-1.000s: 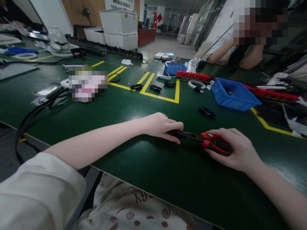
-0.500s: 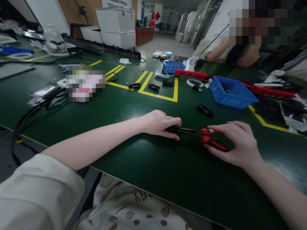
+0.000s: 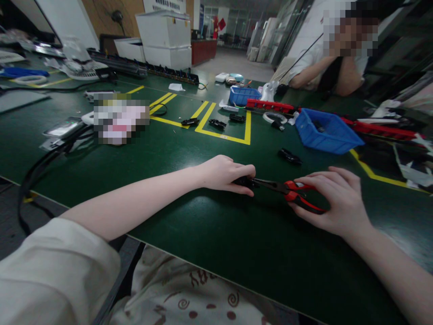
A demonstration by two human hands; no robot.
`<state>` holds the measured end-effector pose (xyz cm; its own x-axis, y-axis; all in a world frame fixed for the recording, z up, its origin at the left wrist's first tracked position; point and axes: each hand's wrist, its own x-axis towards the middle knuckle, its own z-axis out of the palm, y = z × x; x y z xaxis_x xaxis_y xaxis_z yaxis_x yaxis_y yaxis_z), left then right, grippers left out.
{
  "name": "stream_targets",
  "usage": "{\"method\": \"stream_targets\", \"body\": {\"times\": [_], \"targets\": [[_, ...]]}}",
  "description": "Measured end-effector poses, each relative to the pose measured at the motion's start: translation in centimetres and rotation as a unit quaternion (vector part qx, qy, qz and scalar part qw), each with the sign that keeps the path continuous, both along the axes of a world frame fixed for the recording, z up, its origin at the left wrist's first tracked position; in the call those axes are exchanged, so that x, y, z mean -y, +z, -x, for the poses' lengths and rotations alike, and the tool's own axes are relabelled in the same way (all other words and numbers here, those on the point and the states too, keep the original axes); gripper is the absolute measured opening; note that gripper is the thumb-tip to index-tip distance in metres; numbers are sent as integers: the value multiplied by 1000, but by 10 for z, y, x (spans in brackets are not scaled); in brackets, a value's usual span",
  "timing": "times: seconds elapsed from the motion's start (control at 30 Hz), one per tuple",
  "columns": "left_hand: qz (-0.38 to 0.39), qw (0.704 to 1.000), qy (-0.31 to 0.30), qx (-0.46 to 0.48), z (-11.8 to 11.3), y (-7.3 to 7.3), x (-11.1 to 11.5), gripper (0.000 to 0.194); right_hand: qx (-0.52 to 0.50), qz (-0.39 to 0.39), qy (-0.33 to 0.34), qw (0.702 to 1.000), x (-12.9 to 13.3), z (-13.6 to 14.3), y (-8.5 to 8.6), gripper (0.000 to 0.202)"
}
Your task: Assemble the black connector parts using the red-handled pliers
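Between thumb and fingers, my left hand [image 3: 226, 174] pinches a small black part [image 3: 246, 182] just over the green table; the fingers cover much of it. My right hand [image 3: 334, 201] is wrapped round the red handles of a pair of needle-nose pliers [image 3: 291, 191]. Their long dark jaws point left, and the tips meet the right end of the black part. Whether the jaws grip it or only touch it, I cannot tell. A similar black piece [image 3: 289, 156] lies on the table beyond the pliers.
Several black pieces [image 3: 217, 123] lie by the yellow tape lines. A blue bin [image 3: 328, 131] with dark items stands at the right, near red strips [image 3: 385, 129]. Black cables [image 3: 40, 158] run along the left. Across the table sits another person [image 3: 311, 74], arms on the tabletop.
The pliers and my right hand have shifted very slightly right, and the right fingers have moved a little. My left hand stays in place with the black part.
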<state>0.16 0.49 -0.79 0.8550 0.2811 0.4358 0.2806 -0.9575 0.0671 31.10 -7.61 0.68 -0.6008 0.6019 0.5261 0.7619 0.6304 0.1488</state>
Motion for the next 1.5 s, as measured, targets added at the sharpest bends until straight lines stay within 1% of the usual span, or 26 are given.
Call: {"method": "stream_targets", "body": {"times": [0.1, 0.23, 0.4, 0.53, 0.8, 0.9, 1.03, 1.17, 1.27, 1.4, 1.5], "targets": [[2, 1000, 6, -3, 0, 0, 0, 41, 5, -4, 2, 1000, -2, -2, -1, 42], [8, 1000, 17, -16, -1, 1, 0, 41, 14, -33, 11, 999, -5, -2, -2, 41], [5, 1000, 18, -20, -1, 1, -1, 40, -7, 1, 1, 1000, -4, -1, -3, 40], [5, 1000, 15, -18, -1, 0, -1, 41, -2, -1, 6, 1000, -3, 0, -2, 43], [71, 997, 13, -3, 0, 1, 0, 40, 6, -52, -6, 999, 1, 6, 2, 45], [96, 995, 13, 0, 0, 2, 0, 39, 17, -46, -11, 999, 1, 4, 1, 43], [116, 993, 11, 19, 0, 1, -1, 38, 11, -36, 7, 999, -2, 0, -1, 40], [113, 993, 7, 39, 0, 0, -2, 37, -5, 9, 5, 1000, -5, -3, -3, 38], [98, 994, 12, 40, 0, -1, -2, 37, -4, 27, 9, 1000, -7, -4, -5, 37], [85, 996, 16, 33, -1, -1, -1, 37, -6, 27, 13, 1000, -8, -4, -5, 35], [109, 993, 16, 30, -1, 0, 0, 37, -2, 16, 6, 1000, -7, -1, -3, 35]]}}
